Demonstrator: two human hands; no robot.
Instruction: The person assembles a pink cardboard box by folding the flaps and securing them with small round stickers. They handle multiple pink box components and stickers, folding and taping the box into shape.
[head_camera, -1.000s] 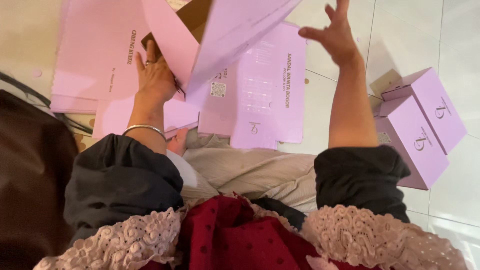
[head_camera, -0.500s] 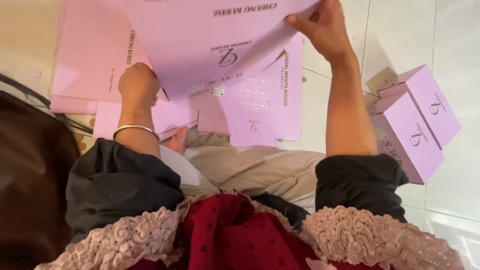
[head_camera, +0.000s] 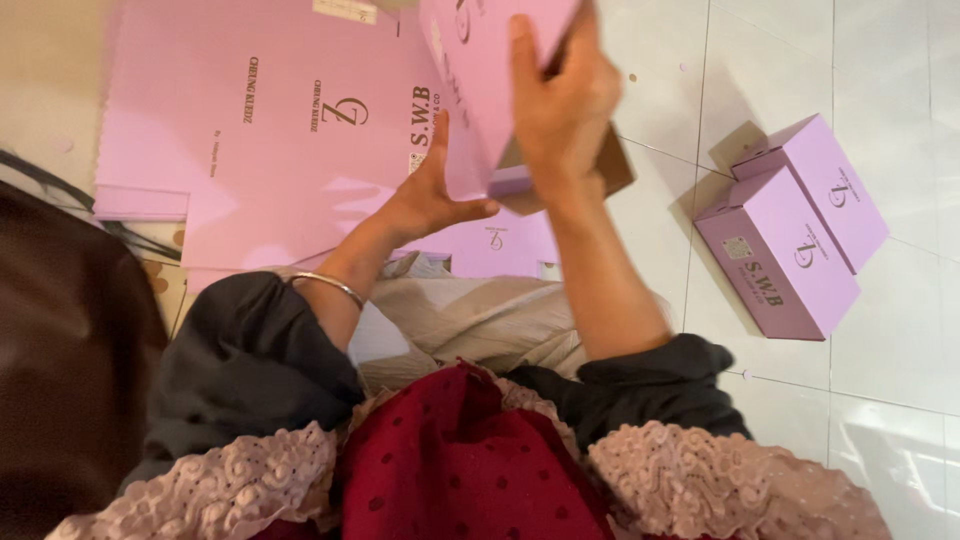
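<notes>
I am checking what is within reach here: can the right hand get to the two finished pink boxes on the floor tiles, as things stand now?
Probably not at once. The right hand is clasped around the half-folded pink box, with the left hand under it. The finished boxes lie on that side over bare floor tiles, unblocked.

Half-folded pink carton (head_camera: 480, 90) upper centre; flat pink sheets (head_camera: 260, 140) left; two pink boxes (head_camera: 790, 230) right

Home packing spot: tiled floor (head_camera: 900, 420), flat pink carton sheets (head_camera: 280, 150), finished pink boxes (head_camera: 790, 230).
</notes>
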